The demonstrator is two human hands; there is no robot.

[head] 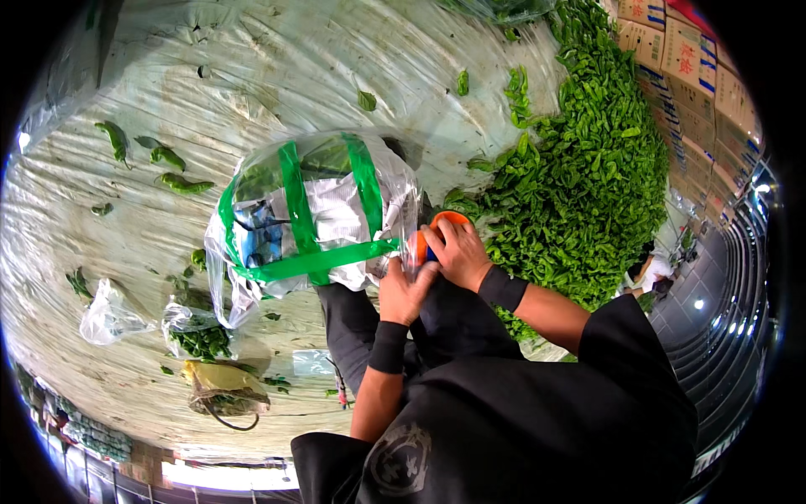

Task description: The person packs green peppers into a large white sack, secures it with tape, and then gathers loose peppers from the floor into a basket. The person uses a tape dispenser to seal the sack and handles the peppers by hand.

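A bulging clear plastic bag lies before me, wrapped with bands of green tape. White paper, a blue printed item and green produce show through its film. My right hand grips an orange tape dispenser or roll at the bag's right end; its exact kind is partly hidden by the fingers. Close by, my left hand presses thumb and fingers on the bag's lower right edge, near the end of a green band. Both wrists wear black bands.
A large heap of green peppers spreads at the right, with stacked cardboard boxes behind. Loose peppers, small plastic bags and a yellow handled container lie on the plastic ground sheet to the left. Another person is beyond the heap.
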